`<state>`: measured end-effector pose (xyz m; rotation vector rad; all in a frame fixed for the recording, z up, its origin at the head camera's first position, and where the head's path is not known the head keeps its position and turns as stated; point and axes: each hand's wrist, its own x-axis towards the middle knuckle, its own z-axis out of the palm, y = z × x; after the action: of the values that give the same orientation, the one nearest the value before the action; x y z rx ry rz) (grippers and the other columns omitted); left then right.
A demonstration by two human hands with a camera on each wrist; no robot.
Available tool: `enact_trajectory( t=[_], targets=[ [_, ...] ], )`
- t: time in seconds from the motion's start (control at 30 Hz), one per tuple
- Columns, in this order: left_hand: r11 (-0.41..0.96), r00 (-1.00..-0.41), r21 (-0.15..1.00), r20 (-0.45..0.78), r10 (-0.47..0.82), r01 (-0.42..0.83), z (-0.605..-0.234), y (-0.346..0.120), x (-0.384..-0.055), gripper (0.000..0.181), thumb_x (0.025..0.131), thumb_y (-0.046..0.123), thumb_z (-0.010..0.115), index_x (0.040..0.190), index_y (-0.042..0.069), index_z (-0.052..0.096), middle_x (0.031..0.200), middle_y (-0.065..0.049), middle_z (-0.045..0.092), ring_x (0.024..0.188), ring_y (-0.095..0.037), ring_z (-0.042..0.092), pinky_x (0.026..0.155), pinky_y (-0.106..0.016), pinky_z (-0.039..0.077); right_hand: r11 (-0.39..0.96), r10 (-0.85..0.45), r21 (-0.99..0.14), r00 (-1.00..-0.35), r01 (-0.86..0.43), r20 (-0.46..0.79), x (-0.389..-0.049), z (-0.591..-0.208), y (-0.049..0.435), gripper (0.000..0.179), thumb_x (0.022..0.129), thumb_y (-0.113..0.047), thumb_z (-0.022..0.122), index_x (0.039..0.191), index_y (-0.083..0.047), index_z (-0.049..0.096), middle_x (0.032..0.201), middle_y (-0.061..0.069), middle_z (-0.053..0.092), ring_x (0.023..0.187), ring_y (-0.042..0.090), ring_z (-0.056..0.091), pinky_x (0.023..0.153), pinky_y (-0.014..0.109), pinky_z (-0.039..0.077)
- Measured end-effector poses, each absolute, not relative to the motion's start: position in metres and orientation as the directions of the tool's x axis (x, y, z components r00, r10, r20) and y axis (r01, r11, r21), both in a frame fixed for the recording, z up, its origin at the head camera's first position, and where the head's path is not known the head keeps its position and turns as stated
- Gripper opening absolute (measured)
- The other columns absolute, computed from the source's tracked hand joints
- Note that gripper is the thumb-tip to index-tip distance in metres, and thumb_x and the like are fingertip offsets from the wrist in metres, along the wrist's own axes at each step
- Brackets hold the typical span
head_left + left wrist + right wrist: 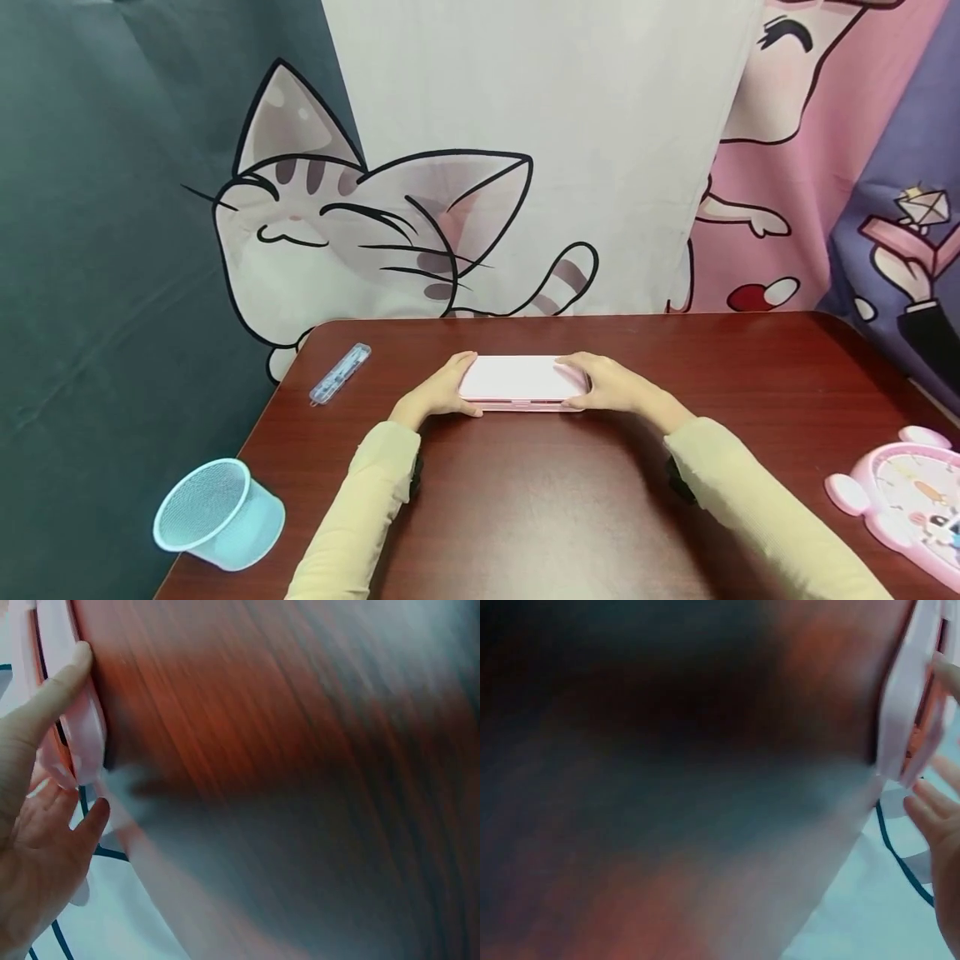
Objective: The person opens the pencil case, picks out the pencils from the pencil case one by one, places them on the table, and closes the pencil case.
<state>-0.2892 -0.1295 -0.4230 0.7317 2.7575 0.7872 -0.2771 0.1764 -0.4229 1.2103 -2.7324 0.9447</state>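
Note:
A flat pale pink case [522,377] with a small front clasp lies on the table between my two hands. My left hand [446,386] grips its left end, thumb at the front edge and fingers round the far side. At the other end, my right hand [611,383] holds the case with thumb low in front and fingers on the lid's back corner. Both wrist views show a narrow gap along the side of the case [84,720], between lid and base. Whatever lies inside is mostly hidden.
A clear, narrow plastic case [341,374] lies at the far left of the brown table [540,492]. Near the left edge is a light-blue mesh cup [247,521]. A pink animal-shaped clock [892,492] sits at the right. Behind the table hangs a cartoon-printed curtain [637,150].

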Motion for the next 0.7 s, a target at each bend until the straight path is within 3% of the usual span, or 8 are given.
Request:
enact_trajectory(
  t=[0.1, 0.23, 0.3, 0.4, 0.53, 0.7],
  targets=[
    [0.726, -0.861, 0.553, -0.031, 0.508, 0.409, -0.424, -0.136, -0.291, 0.098, 0.068, 0.026, 0.080, 0.142, -0.003, 0.023, 0.149, -0.018, 0.024, 0.138, -0.030, 0.024, 0.111, -0.043, 0.023, 0.606, -0.620, -0.308, -0.677, -0.734, 0.396, -0.280, -0.427, 0.180, 0.049, 0.071, -0.029, 0.075, 0.111, -0.005, 0.060, 0.100, 0.007, 0.064, 0.087, 0.015, 0.059, 0.077, 0.033, 0.049],
    [0.685, -0.874, 0.613, 0.019, 0.485, 0.394, -0.421, -0.143, -0.295, 0.098, 0.070, 0.030, 0.078, 0.145, 0.002, 0.020, 0.149, -0.015, 0.026, 0.138, -0.027, 0.024, 0.112, -0.043, 0.022, 0.529, -0.560, -0.258, -0.561, -0.809, 0.609, -0.285, -0.428, 0.181, 0.034, 0.065, -0.014, 0.079, 0.094, -0.002, 0.066, 0.083, 0.006, 0.067, 0.071, 0.013, 0.059, 0.064, 0.025, 0.049],
    [0.665, -0.887, 0.636, 0.067, 0.458, 0.392, -0.419, -0.147, -0.296, 0.101, 0.070, 0.031, 0.078, 0.146, 0.006, 0.016, 0.150, -0.014, 0.026, 0.138, -0.027, 0.026, 0.111, -0.044, 0.023, 0.521, -0.474, -0.302, -0.565, -0.798, 0.675, -0.288, -0.424, 0.180, 0.028, 0.065, -0.009, 0.079, 0.089, 0.000, 0.067, 0.080, 0.006, 0.068, 0.069, 0.012, 0.060, 0.063, 0.018, 0.048],
    [0.685, -0.898, 0.597, 0.159, 0.411, 0.419, -0.417, -0.148, -0.298, 0.109, 0.069, 0.036, 0.078, 0.148, 0.014, 0.007, 0.152, -0.010, 0.019, 0.139, -0.025, 0.024, 0.109, -0.046, 0.027, 0.537, -0.299, -0.460, -0.669, -0.708, 0.680, -0.292, -0.416, 0.177, 0.021, 0.070, -0.008, 0.077, 0.088, 0.000, 0.069, 0.081, 0.010, 0.070, 0.071, 0.009, 0.064, 0.066, 0.012, 0.048],
    [0.758, -0.860, 0.408, 0.291, 0.420, 0.509, -0.417, -0.146, -0.301, 0.115, 0.067, 0.045, 0.077, 0.148, 0.014, 0.002, 0.155, -0.007, 0.007, 0.142, -0.022, 0.015, 0.111, -0.044, 0.025, 0.527, -0.056, -0.652, -0.787, -0.546, 0.614, -0.301, -0.411, 0.170, 0.019, 0.078, -0.014, 0.072, 0.091, 0.000, 0.070, 0.085, 0.013, 0.071, 0.072, -0.006, 0.060, 0.064, 0.006, 0.045],
    [0.772, -0.792, 0.229, 0.336, 0.509, 0.593, -0.424, -0.147, -0.302, 0.116, 0.067, 0.050, 0.075, 0.147, 0.006, 0.004, 0.155, -0.010, 0.006, 0.143, -0.023, 0.009, 0.114, -0.042, 0.018, 0.495, 0.166, -0.787, -0.849, -0.368, 0.501, -0.308, -0.408, 0.159, 0.021, 0.083, -0.016, 0.067, 0.097, -0.002, 0.070, 0.092, 0.015, 0.071, 0.071, -0.014, 0.053, 0.061, 0.004, 0.040]
  ],
)
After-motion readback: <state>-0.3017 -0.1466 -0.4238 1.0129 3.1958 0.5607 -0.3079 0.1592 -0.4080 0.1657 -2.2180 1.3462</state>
